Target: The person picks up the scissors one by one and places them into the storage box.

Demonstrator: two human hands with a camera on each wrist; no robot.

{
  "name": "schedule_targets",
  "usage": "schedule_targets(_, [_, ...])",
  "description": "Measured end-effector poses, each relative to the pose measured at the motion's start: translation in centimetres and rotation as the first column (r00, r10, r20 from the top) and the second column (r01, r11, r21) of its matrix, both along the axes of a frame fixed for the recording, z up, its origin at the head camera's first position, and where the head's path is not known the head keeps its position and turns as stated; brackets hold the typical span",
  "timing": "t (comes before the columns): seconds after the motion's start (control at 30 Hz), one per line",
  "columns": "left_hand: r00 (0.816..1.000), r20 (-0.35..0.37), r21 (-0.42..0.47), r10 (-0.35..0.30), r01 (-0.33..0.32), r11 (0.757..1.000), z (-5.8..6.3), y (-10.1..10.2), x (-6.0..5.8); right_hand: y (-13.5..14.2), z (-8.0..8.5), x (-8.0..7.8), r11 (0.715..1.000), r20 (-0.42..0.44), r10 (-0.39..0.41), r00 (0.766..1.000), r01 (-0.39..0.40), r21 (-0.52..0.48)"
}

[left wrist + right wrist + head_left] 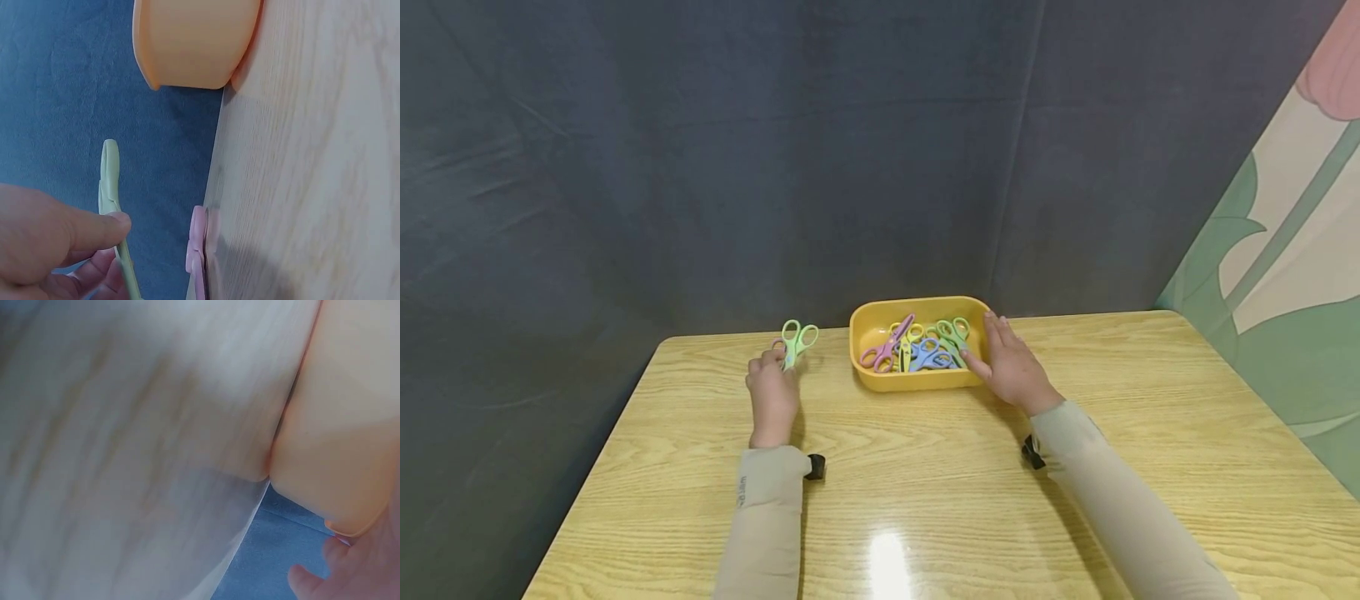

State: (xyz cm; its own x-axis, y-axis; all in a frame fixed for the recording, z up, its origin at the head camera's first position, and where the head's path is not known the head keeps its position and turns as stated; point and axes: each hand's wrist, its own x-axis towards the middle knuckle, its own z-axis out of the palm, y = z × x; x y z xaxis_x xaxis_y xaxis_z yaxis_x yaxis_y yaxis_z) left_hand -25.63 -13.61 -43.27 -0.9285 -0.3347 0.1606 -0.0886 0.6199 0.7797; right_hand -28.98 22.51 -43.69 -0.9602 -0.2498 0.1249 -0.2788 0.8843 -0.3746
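Note:
My left hand [772, 396] pinches a pair of light green scissors [796, 343] between thumb and fingers, handle loops pointing up and away. In the left wrist view the green scissors are raised over the table, beside pink scissors [197, 240] that lie on the tabletop. My right hand [1018, 375] rests at the right end of a yellow plastic bin [917, 382], its fingers extended along the outside and the thumb at the near rim. Inside the bin lie pink scissors [883, 353], yellow scissors [906, 350], blue scissors [931, 358] and green scissors [955, 335].
The bin stands near the far edge of a wooden table [895, 467]. Behind that edge hangs a dark blue cloth [850, 167]. A wall with a painted flower [1292, 225] is on the right.

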Motion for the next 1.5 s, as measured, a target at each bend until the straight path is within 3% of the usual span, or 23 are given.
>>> schedule_targets(0.17, [0.999, -0.05, -0.011, 0.004, -0.005, 1.0, 0.0, 0.5, -0.1, 0.1, -0.3, -0.2, 1.0, -0.018, 0.005, 1.0, -0.006, -0.001])
schedule_targets(0.67, [0.994, -0.107, 0.008, -0.04, 0.041, 0.999, 0.6, 3.0, 0.0, 0.0, -0.3, -0.1, 1.0, 0.007, 0.003, 1.0, -0.003, -0.008])
schedule_targets(0.9, [0.975, -0.212, -0.044, -0.064, 0.055, 0.997, 0.7, 3.8, 0.1, 0.0, -0.2, -0.1, 1.0, 0.011, 0.006, 1.0, -0.006, -0.009])
schedule_targets(1.5, [0.966, -0.234, -0.028, -0.113, 0.11, 0.994, 1.1, 5.5, 0.2, 0.0, 0.0, 0.1, 1.0, 0.017, 0.002, 1.0, -0.001, -0.006])
